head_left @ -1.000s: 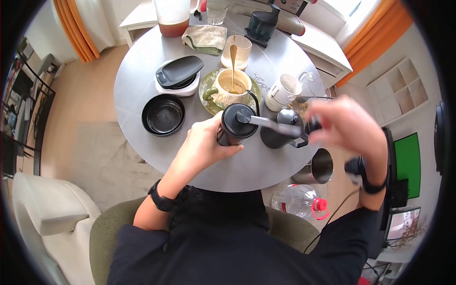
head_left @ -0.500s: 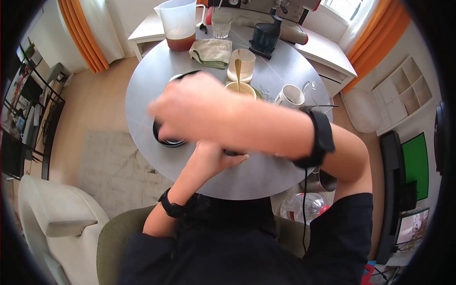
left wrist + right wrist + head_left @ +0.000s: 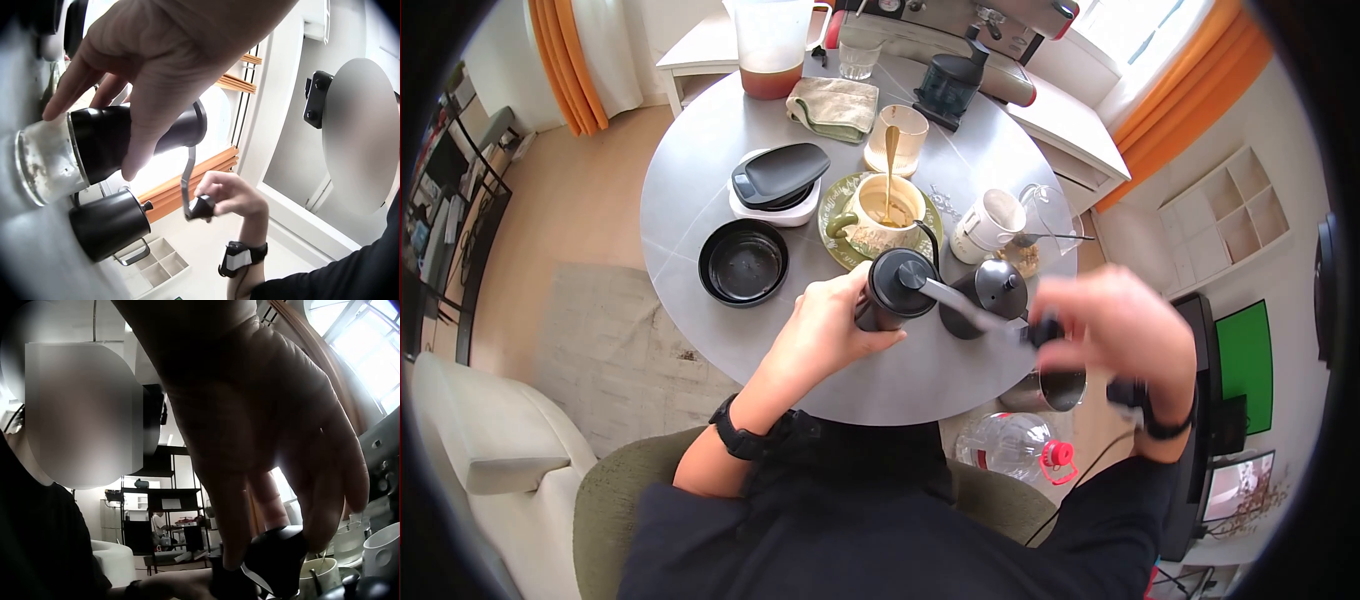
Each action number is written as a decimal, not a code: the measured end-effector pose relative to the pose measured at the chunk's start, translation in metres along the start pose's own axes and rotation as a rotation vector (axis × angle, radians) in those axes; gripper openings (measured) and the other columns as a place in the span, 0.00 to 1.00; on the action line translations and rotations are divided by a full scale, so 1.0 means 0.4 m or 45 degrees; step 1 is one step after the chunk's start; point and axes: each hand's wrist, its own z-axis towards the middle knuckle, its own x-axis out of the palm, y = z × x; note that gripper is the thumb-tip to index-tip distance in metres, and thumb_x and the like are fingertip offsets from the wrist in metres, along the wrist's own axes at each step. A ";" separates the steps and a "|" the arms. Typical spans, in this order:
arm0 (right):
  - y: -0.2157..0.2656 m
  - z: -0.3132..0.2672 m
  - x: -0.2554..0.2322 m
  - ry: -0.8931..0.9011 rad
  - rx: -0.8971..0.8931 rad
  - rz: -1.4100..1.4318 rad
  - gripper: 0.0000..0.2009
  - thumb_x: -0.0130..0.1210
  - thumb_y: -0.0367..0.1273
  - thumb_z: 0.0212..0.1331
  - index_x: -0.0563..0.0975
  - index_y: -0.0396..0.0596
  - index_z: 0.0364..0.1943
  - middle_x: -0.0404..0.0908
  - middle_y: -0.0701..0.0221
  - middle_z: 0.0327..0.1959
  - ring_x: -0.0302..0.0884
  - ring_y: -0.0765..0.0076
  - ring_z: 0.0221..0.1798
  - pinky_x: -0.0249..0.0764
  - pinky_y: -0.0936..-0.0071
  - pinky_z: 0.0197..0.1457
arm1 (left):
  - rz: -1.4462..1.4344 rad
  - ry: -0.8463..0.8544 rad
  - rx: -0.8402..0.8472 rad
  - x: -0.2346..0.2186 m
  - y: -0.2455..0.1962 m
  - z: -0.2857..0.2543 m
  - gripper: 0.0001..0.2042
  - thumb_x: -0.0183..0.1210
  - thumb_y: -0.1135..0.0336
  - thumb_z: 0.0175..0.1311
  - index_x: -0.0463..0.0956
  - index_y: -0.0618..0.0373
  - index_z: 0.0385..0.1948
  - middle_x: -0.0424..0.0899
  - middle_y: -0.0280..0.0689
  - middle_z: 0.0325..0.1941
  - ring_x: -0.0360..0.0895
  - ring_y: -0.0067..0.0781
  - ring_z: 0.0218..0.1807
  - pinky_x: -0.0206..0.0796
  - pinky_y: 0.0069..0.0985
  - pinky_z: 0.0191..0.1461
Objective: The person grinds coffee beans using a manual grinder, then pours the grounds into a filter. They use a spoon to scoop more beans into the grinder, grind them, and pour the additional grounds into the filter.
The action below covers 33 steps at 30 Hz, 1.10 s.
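A black hand grinder [image 3: 897, 285] stands upright near the table's front, its metal crank [image 3: 965, 305] pointing right. My left hand [image 3: 825, 320] grips its body from the left; in the left wrist view the fingers and thumb wrap the black part above a clear lower section [image 3: 53, 161]. My right hand [image 3: 1115, 320], blurred in the head view, holds the crank's black knob [image 3: 201, 207] between thumb and fingers. The right wrist view shows the knob [image 3: 275, 559] under the fingertips. Just right of the grinder stands a black kettle [image 3: 990, 292] with a lid.
Behind the grinder, a cup [image 3: 880, 215] with a gold spoon sits on a green plate [image 3: 832, 212]. To the left are a black bowl [image 3: 743, 262] and a dark scoop [image 3: 780, 174] on a white scale. White cups [image 3: 988, 222] stand right; a jug [image 3: 770, 50] and cloth [image 3: 833, 108] are behind.
My right hand has swung from the left, across the grinder, back out to the right with the crank. My left hand stays around the grinder, and the head view has shifted slightly.
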 end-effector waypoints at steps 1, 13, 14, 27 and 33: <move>0.028 -0.025 0.028 -0.025 -0.159 -0.031 0.16 0.66 0.37 0.44 0.73 0.51 0.35 0.77 0.67 0.29 0.78 0.56 0.31 0.74 0.64 0.33 | -0.004 0.002 -0.001 -0.002 -0.002 0.000 0.20 0.74 0.66 0.41 0.78 0.59 0.37 0.83 0.38 0.28 0.75 0.30 0.25 0.71 0.27 0.34; 0.298 0.384 0.036 -0.515 -0.776 -0.328 0.10 0.63 0.37 0.45 0.81 0.45 0.28 0.82 0.60 0.31 0.83 0.57 0.34 0.79 0.62 0.35 | -0.278 0.080 -0.071 0.014 0.027 0.000 0.21 0.72 0.66 0.45 0.78 0.58 0.43 0.82 0.32 0.42 0.77 0.25 0.43 0.70 0.28 0.49; 0.277 0.431 0.022 -0.587 -0.675 -0.328 0.11 0.64 0.38 0.46 0.81 0.45 0.28 0.83 0.61 0.32 0.84 0.57 0.35 0.79 0.61 0.36 | 0.143 0.041 0.162 -0.005 0.012 -0.001 0.21 0.73 0.65 0.44 0.78 0.59 0.41 0.82 0.34 0.40 0.78 0.26 0.39 0.70 0.29 0.46; -0.077 0.100 -0.025 -0.210 -0.032 -0.111 0.17 0.70 0.36 0.42 0.76 0.48 0.35 0.74 0.66 0.19 0.76 0.60 0.26 0.69 0.69 0.30 | 0.029 0.060 -0.068 -0.007 -0.006 0.004 0.22 0.73 0.67 0.41 0.76 0.59 0.40 0.83 0.43 0.30 0.79 0.38 0.30 0.72 0.31 0.38; 0.150 -0.009 0.040 -0.001 -0.551 -0.219 0.11 0.61 0.36 0.47 0.71 0.49 0.30 0.72 0.69 0.20 0.78 0.59 0.26 0.73 0.68 0.30 | 0.027 0.124 -0.138 -0.016 -0.012 0.006 0.19 0.72 0.67 0.41 0.72 0.59 0.35 0.82 0.44 0.30 0.82 0.43 0.37 0.72 0.34 0.42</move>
